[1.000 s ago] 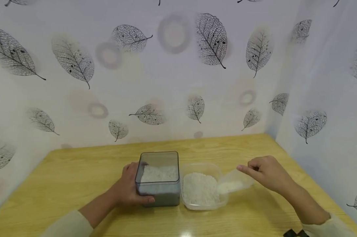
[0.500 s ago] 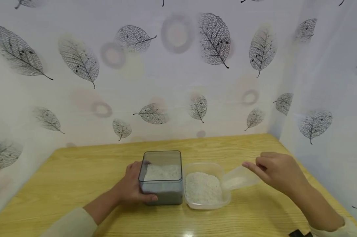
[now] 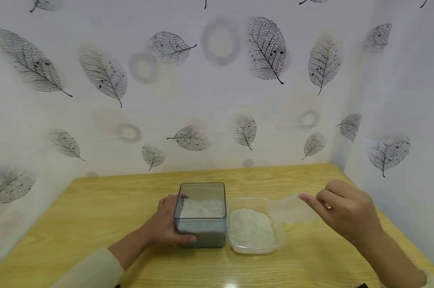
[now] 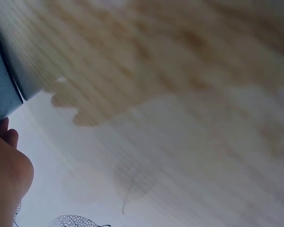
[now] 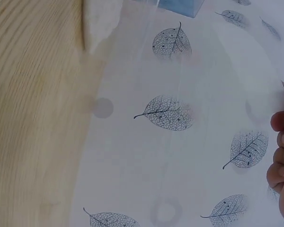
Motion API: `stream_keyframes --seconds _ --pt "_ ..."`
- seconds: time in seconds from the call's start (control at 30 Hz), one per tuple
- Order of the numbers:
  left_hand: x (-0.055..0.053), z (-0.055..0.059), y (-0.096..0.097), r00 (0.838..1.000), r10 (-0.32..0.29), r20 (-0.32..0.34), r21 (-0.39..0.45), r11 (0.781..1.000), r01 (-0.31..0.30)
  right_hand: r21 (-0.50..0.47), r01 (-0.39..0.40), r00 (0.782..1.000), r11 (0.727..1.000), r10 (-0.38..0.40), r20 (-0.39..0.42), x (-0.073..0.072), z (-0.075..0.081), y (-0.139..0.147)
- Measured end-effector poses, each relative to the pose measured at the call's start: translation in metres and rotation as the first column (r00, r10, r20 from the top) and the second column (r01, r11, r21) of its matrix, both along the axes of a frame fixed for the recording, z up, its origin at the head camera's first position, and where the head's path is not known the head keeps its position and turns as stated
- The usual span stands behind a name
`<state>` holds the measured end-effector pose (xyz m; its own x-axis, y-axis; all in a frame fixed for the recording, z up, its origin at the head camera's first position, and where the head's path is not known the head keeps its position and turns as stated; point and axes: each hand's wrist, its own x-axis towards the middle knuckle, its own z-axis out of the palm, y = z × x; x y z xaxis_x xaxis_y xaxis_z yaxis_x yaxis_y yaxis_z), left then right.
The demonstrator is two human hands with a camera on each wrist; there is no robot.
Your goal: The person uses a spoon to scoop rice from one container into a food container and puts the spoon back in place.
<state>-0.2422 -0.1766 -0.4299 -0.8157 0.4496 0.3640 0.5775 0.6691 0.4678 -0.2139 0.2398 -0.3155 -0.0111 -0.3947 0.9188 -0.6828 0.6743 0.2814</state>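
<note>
My left hand [image 3: 165, 224] grips the left side of a smoky grey square container [image 3: 202, 236], its thumb along the front wall. White rice [image 3: 202, 209] fills much of that container. Just to its right stands a clear plastic tub [image 3: 254, 251] with a heap of rice [image 3: 251, 228] inside. With thumb and curled fingers, my right hand [image 3: 350, 210] pinches a translucent scoop [image 3: 296, 210], whose mouth is tilted down at the tub's right rim. No grains show in the scoop. In the left wrist view, the fingers [image 4: 12, 137] lie against the bluish-looking container.
Both containers stand on a wood-grain table [image 3: 112, 208]. A pale curtain [image 3: 217, 100] printed with leaves hangs behind the table and along its sides. A small dark object [image 3: 362, 285] shows at the bottom edge by the right forearm.
Rice visible in the scoop one second ago has slid out into the tub. My right hand has risen slightly, tipping the scoop. The left hand keeps its grip; the head view has shifted slightly.
</note>
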Motion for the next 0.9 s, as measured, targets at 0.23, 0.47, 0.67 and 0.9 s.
stream_keyframes --seconds 0.23,0.47,0.67,0.9 --pt "0.004 0.005 0.002 0.999 0.023 0.028 -0.02 1.0 -0.023 -0.076 0.094 0.989 0.993 -0.084 0.126 -0.002 0.003 -0.024" --pt "0.004 0.003 0.002 0.999 0.022 0.023 -0.015 1.0 -0.022 -0.013 0.089 0.982 0.996 -0.085 0.168 -0.01 0.019 -0.078" --pt "0.001 0.001 0.004 1.0 0.005 0.004 -0.007 1.0 -0.005 0.077 0.119 0.96 0.99 -0.135 0.244 -0.017 0.016 -0.121" --pt "0.001 0.002 0.001 1.0 0.002 -0.026 -0.022 1.0 -0.003 0.212 0.124 0.918 0.969 -0.193 0.345 -0.021 0.002 -0.156"
